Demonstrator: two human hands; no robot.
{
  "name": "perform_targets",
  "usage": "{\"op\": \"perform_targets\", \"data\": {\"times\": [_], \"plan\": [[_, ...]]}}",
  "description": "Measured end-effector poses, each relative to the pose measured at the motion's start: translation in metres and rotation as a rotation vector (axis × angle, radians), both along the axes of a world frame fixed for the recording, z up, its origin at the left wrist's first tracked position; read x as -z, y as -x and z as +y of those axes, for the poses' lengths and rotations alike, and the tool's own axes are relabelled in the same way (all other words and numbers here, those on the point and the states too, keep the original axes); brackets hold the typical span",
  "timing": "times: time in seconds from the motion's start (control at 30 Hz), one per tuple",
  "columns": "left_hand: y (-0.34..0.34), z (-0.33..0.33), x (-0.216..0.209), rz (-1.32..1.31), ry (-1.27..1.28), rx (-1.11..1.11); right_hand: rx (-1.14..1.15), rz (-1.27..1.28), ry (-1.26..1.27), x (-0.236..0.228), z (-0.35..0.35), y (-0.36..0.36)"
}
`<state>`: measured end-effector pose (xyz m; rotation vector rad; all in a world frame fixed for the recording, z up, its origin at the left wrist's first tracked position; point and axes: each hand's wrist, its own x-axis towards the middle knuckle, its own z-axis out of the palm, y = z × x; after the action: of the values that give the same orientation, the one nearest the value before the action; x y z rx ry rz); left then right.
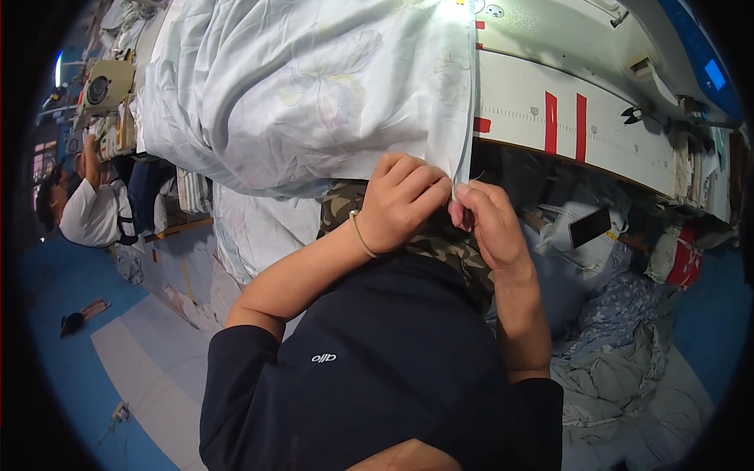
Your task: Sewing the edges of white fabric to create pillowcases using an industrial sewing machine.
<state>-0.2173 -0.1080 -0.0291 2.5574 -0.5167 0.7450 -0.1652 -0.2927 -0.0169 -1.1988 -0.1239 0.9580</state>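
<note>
Cloth (314,102) on worktable (510,82), blue floor (59,286)

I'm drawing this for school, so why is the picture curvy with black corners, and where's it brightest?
In the head view, the fisheye lens bends the white ruled strip and leaves black corners; also in the head view, the strongest glare sits at the top edge, by the white cloth, while the space below the strip looks dimmer.

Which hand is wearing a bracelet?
The left hand, at the edge of the white fabric: a thin tan band crosses its wrist. The right hand has no band showing.
</note>
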Motion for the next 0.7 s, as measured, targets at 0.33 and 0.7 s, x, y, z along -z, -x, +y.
{"op": "perform_targets", "data": {"times": [0.33,0.7], "plan": [[-0.007,-0.006,-0.001,-0.115,0.02,-0.105,0.045,0.13,-0.097,0.003,-0.002,0.005],[-0.004,-0.007,-0.015,-0.008,-0.027,0.06,0.228,-1.046,0.419,-0.064,-0.015,0.013]]}}
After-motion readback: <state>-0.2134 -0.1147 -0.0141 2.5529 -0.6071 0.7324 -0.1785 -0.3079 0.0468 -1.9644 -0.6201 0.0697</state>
